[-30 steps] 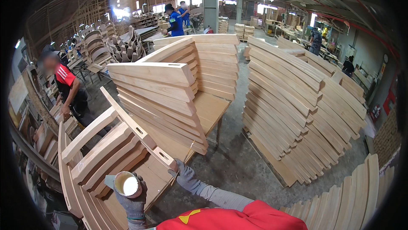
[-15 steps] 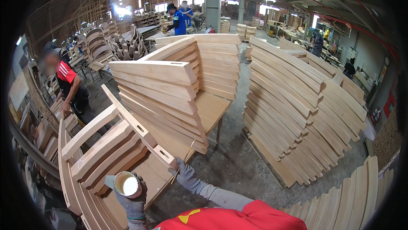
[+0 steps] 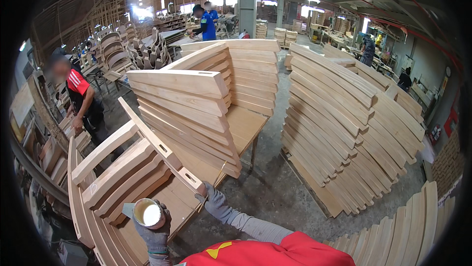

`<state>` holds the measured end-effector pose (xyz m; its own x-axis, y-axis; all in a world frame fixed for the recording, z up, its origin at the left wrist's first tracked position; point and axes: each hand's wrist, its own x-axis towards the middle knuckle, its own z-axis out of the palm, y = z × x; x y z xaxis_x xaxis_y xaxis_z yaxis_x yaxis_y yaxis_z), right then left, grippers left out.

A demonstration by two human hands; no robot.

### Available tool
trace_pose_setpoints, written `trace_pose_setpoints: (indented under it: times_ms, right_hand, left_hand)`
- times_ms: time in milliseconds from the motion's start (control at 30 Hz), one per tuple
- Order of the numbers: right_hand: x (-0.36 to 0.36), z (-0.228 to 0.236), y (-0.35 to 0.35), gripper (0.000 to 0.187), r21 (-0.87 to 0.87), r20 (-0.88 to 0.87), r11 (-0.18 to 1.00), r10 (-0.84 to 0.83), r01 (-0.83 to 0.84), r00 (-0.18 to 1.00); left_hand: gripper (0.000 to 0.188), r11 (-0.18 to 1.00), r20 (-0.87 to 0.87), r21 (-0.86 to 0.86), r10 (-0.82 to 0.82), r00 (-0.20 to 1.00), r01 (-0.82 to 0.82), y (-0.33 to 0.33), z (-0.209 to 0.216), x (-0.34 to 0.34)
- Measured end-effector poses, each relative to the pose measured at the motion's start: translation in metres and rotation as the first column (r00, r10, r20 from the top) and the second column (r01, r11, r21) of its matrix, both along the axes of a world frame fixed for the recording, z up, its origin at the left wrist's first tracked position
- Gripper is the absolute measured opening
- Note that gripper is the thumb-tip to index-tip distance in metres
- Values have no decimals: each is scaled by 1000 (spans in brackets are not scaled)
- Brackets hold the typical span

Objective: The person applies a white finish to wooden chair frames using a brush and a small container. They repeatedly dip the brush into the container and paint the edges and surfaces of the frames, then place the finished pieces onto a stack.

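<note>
In my gloved left hand [image 3: 156, 236] is a round cup [image 3: 149, 213] of white, glue-like liquid, held upright with a flat tab on its left side. My gloved right hand [image 3: 218, 203] is at the near end of a wooden chair-back frame [image 3: 161, 147], its fingers closed round a thin stick [image 3: 221, 171] beside the end of the rail. The rail has slots cut in its top face. Curved crosspieces [image 3: 118, 172] join this rail to another on the left. The fingertips of my right hand are partly hidden.
Stacked wooden frames [image 3: 182, 94] stand on the bench [image 3: 246, 121] ahead. Another tall stack [image 3: 329, 123] rests on a low board at right, with curved slats [image 3: 403, 226] at lower right. A person in a red shirt [image 3: 78, 84] works at left; others stand farther back.
Both my hands keep practically the same place, with the cup and stick still held. The person at left has shifted slightly, and one far person in blue has moved a little left.
</note>
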<state>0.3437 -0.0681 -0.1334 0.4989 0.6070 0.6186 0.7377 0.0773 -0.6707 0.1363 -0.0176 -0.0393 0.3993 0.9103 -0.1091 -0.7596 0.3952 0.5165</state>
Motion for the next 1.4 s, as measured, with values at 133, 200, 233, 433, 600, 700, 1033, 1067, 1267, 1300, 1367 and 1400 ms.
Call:
trace_pose_setpoints:
  times_ms: [133,200,233,433,600,700,1033,1067,1267,1300,1367,1400]
  right_hand:
    - [2,-1,0,56,6,10,1000,-7,7,1000]
    - [1,-2,0,56,4,23,1000,-16,16,1000]
    - [1,-2,1,56,4,30,1000,-21,21,999]
    - [-2,2,-1,58,-9,7,1000,-22,22,1000]
    - [-1,4,-4,57,-49,-33,999,22,-24,999]
    - [-2,7,-5,57,-108,-73,993,36,-44,997]
    - [-2,6,-1,55,18,-70,999,34,-33,997]
    - [-3,7,-1,55,-6,-90,999,40,-41,995]
    - [-4,8,-2,54,-52,-118,998,34,-40,992]
    - [-6,9,-4,53,-78,-131,996,25,-36,991]
    - [-9,10,-1,54,-22,-106,1000,10,-13,994]
    - [-9,9,-1,54,-26,-93,1000,-8,6,996]
  left_hand:
    - [43,981,108,-185,-30,994,50,-1,6,0]
    - [44,987,105,-156,-19,994,36,0,2,-1]
    - [44,987,108,-153,-27,994,44,0,1,-2]
    - [46,995,87,-84,-39,995,46,0,-8,-4]
    - [47,982,107,-188,-6,994,26,-5,1,-1]
    - [48,979,114,-202,19,993,5,-9,4,-3]
    - [54,988,98,-154,15,995,0,-9,3,-9]
    - [54,990,125,-135,-11,992,28,-8,4,-11]
    - [54,996,126,-46,-70,990,76,-9,7,-22]
    - [54,996,131,-46,-65,989,72,-9,8,-25]
    - [55,995,151,-18,-94,984,97,-3,4,-35]
    - [55,994,160,-3,-110,981,112,-1,4,-40]
